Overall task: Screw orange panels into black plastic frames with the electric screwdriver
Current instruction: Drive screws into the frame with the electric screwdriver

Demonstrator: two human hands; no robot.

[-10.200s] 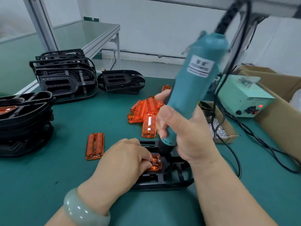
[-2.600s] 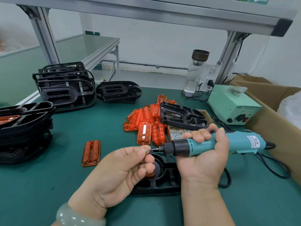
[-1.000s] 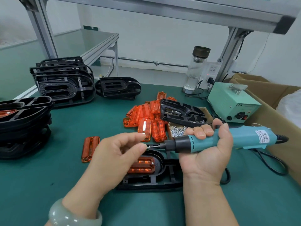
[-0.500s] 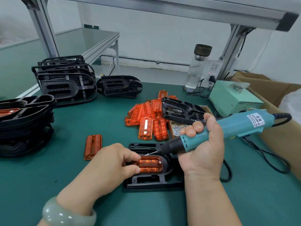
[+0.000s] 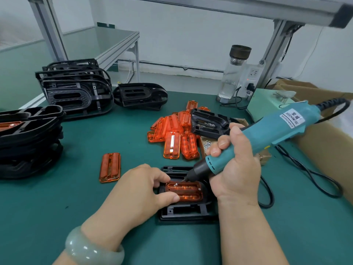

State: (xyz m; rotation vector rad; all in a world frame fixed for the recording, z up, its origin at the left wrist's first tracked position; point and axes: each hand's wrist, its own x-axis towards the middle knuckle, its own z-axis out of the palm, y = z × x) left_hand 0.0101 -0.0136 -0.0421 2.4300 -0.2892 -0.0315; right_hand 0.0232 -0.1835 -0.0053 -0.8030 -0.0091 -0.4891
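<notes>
A black plastic frame (image 5: 183, 213) lies on the green mat in front of me with an orange panel (image 5: 188, 192) seated in it. My left hand (image 5: 141, 190) holds the panel's left end between thumb and fingers. My right hand (image 5: 235, 169) grips the teal electric screwdriver (image 5: 257, 138), tilted down to the left. Its bit carries a small screw (image 5: 176, 184) at the panel's upper left corner. Another screw shows at the panel's right end.
A pile of orange panels (image 5: 173, 132) lies behind, one loose panel (image 5: 110, 167) to the left. Black frames are stacked at far left (image 5: 28, 138) and back left (image 5: 76, 88). A screw box (image 5: 206, 144), power supply (image 5: 267, 104), bottle (image 5: 233, 73) and cardboard box (image 5: 324, 150) stand right.
The screwdriver has tipped down and its bit with the screw has come onto the panel's upper left corner. My left hand has moved from the bit to the panel's left end.
</notes>
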